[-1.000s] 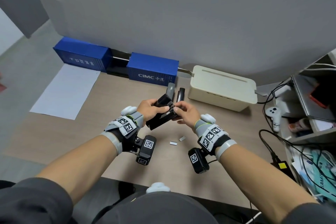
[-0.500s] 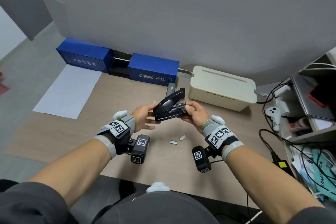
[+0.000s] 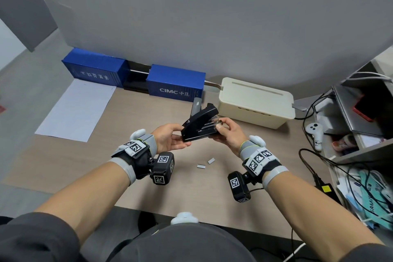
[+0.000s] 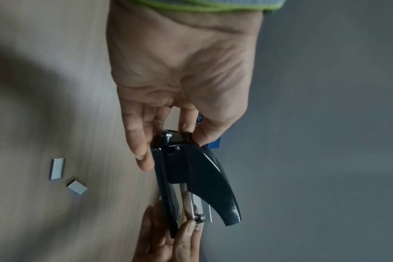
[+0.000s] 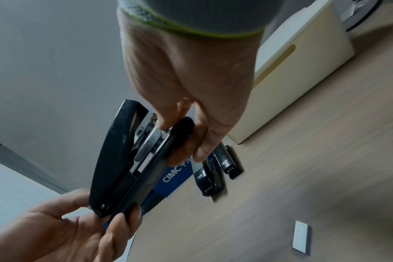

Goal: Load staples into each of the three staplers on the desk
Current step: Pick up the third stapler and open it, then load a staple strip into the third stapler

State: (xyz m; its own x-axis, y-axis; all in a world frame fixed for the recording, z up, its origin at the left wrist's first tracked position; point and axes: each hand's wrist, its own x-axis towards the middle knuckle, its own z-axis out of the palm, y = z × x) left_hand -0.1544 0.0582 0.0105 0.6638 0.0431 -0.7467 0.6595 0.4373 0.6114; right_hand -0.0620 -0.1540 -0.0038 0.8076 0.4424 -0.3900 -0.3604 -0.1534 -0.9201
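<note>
I hold a black stapler [image 3: 200,125] above the desk with both hands. Its top cover is hinged partly up, and the metal magazine shows beneath it. My left hand [image 3: 170,140] pinches the hinge end [image 4: 175,141] between thumb and fingers. At the front end my right hand [image 3: 227,132] grips the base and magazine [image 5: 168,134]. Two short staple strips [image 3: 201,166] [image 3: 211,161] lie on the desk below the hands. Two more black staplers [image 5: 208,177] [image 5: 230,163] lie side by side near the back; the head view shows only a part of one [image 3: 195,106].
Two blue container models [image 3: 176,83] [image 3: 95,70] and a cream cable box [image 3: 255,102] line the back wall. A white sheet of paper [image 3: 74,110] lies at the left. On the right are a cluttered shelf [image 3: 361,112], a white controller [image 3: 314,134] and cables [image 3: 308,161].
The stapler rose and turned between my hands. Its cover, swung wide open a second ago, now stands only partly raised. My left hand slid to the hinge end.
</note>
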